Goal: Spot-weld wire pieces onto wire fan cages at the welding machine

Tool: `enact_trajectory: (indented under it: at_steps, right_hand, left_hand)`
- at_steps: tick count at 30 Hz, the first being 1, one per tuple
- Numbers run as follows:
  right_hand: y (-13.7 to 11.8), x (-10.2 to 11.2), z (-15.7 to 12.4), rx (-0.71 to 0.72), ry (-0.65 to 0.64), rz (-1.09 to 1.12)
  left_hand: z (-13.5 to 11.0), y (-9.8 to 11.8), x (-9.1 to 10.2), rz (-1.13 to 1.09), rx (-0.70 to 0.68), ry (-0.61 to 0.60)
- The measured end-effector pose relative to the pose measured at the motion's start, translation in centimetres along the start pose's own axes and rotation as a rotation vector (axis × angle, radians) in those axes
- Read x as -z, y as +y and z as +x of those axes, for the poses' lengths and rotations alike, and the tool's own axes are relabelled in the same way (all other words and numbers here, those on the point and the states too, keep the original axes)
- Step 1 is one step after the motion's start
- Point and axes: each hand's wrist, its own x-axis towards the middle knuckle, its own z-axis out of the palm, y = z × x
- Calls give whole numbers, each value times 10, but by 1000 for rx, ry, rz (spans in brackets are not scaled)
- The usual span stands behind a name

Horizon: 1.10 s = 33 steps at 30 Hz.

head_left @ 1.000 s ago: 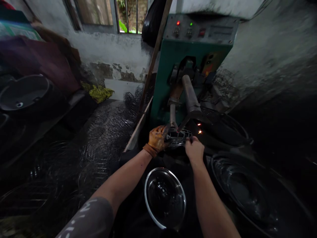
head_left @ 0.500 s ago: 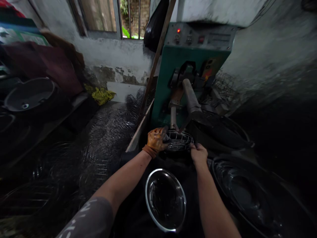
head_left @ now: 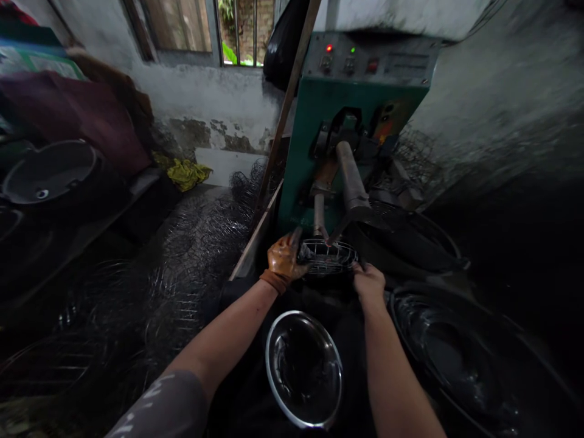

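Note:
Between my two hands is a round wire basket (head_left: 329,265), held at the electrode tips of a green spot welding machine (head_left: 314,115). My left hand (head_left: 283,258), in an orange-brown glove, grips the basket's left side, its fingers curled at the rim. Bare, my right hand (head_left: 368,281) pinches the basket's right edge. The machine's lower electrode arm (head_left: 319,213) and thicker upper arm (head_left: 352,173) come together at the basket's wires. Nearer to me, below the basket, rests a shiny metal dish (head_left: 305,368) with a bright rim.
Many wire pieces (head_left: 196,237) lie heaped on the left. Dark basins (head_left: 449,347) and another round container (head_left: 415,243) stand on the right. A wooden post (head_left: 285,115) leans beside the machine. A black pot (head_left: 52,170) and yellow cloth (head_left: 187,174) are at far left.
A green light has come on beside the red one on the machine's panel. Both hands keep hold of the basket, which has barely shifted.

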Motion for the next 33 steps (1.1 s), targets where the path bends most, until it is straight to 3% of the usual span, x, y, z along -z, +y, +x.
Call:
enact_trajectory:
  at_steps: [4,7,10,20,26,28,31,33]
  right_hand:
    - [-41,23,-25,108,54,-327]
    - [-77,24,-40,148,-84,-416]
    - [-93,18,-43,102,-171,-447]
    - [-75,16,-26,66,-179,-430]
    - [-69,12,-23,96,-145,-405]
    - [-67,11,-23,105,-132,-389]
    - [-62,9,-20,116,-112,-351]
    - [-55,7,-16,103,-92,-298]
  left_hand:
    - [-1,-10,3,58,89,-138]
    - [2,-11,5,92,21,-152]
    - [5,-7,6,81,-32,-116]
    - [12,3,-1,83,-93,-62]
    - [-2,11,1,81,-105,-9]
    - [-7,9,2,107,-42,11]
    - [-8,0,3,147,169,-103]
    - [-4,-5,4,134,180,-142]
